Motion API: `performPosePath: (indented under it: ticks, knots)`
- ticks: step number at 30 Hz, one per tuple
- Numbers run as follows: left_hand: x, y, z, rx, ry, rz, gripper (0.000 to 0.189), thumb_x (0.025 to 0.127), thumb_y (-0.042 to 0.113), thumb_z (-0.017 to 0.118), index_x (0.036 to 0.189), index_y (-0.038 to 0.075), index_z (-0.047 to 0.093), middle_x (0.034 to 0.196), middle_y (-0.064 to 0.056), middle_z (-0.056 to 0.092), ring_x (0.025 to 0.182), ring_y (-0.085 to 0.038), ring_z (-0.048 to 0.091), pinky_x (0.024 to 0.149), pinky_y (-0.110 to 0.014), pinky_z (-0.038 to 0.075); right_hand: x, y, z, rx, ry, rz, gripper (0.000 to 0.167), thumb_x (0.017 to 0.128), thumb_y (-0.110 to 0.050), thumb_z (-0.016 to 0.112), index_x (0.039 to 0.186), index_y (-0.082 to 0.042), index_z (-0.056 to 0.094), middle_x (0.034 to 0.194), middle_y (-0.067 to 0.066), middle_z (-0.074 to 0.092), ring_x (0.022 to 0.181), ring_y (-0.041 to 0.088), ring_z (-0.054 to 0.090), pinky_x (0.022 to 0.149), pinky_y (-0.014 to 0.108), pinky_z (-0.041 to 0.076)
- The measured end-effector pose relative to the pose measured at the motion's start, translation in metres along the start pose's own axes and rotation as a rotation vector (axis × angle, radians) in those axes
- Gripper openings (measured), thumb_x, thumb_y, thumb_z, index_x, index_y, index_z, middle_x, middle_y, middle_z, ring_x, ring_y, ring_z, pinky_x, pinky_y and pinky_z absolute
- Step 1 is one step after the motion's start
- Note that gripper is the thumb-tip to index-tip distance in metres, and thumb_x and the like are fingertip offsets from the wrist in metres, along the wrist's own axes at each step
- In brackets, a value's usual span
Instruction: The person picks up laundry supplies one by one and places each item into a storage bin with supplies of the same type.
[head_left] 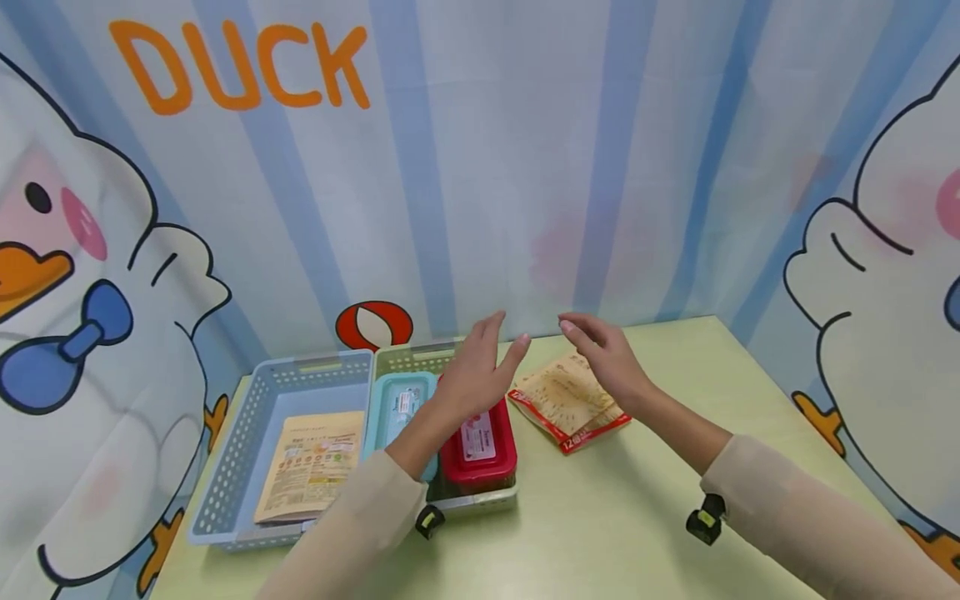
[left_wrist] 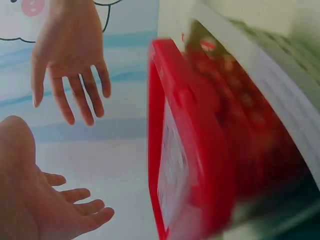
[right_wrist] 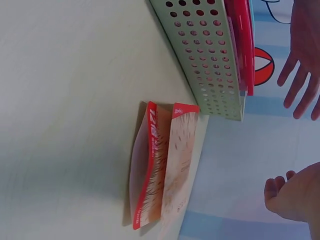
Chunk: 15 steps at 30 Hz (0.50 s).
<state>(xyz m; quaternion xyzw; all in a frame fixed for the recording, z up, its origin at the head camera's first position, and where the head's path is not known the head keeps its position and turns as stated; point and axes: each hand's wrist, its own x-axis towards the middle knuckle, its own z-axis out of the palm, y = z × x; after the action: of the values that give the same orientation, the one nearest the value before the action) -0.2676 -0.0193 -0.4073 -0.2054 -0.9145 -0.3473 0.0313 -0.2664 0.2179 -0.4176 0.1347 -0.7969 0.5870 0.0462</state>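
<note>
My left hand (head_left: 480,375) hovers above the green basket (head_left: 480,502), its fingers extended and holding nothing. Under it lies a red-lidded plastic container (head_left: 495,467), partly hidden by the hand in the head view; red contents show through its side in the left wrist view. A teal-lidded container (head_left: 401,404) sits beside it in the same basket. My right hand (head_left: 611,362) hangs over a folded tan packet (head_left: 558,400) with a red edge, apart from it. Its fingers are loosely bent and hold nothing. The palms face each other across a gap.
A blue basket (head_left: 217,492) adjoins the green one on the left, with a brown printed packet (head_left: 311,462) lying in it. The pale green table (head_left: 750,400) meets a striped duck-print curtain (head_left: 510,167) at the back.
</note>
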Motion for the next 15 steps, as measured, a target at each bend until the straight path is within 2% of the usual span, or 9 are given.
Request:
performPosePath:
  ticks: [4,8,10,15]
  knots:
    - [0.012,0.004,0.013,-0.168,-0.057,-0.038,0.082,0.109,0.065,0.033,0.169,0.009,0.023,0.171,-0.017,0.029,0.156,-0.037,0.033,0.123,-0.058,0.031,0.0,0.007,-0.002,0.082,0.043,0.058,0.055,0.113,-0.041,0.052,0.149,0.0,0.056,0.148,0.021,0.057,0.14,0.036,0.05,0.117,0.058,0.04]
    - [0.022,0.007,0.024,-0.311,-0.097,-0.112,0.084,0.109,0.068,0.026,0.169,0.009,0.024,0.17,-0.017,0.031,0.156,-0.037,0.032,0.125,-0.058,0.029,0.0,0.012,-0.005,0.128,0.099,0.116,0.058,0.112,-0.044,0.051,0.146,0.002,0.057,0.144,0.023,0.059,0.137,0.036,0.053,0.117,0.058,0.042]
    - [0.026,0.009,0.029,-0.356,-0.105,-0.137,0.084,0.109,0.068,0.024,0.169,0.008,0.024,0.17,-0.017,0.032,0.156,-0.038,0.032,0.125,-0.057,0.028,0.0,0.014,-0.008,0.151,0.126,0.148,0.059,0.112,-0.045,0.051,0.145,0.003,0.058,0.141,0.022,0.06,0.135,0.034,0.055,0.116,0.056,0.043]
    - [0.036,0.013,0.042,-0.402,-0.109,-0.163,0.084,0.11,0.068,0.021,0.168,0.007,0.026,0.171,-0.016,0.031,0.158,-0.037,0.026,0.128,-0.054,0.022,-0.001,0.019,-0.013,0.22,0.205,0.256,0.062,0.111,-0.049,0.052,0.145,0.002,0.057,0.133,0.015,0.062,0.124,0.027,0.061,0.11,0.051,0.05]
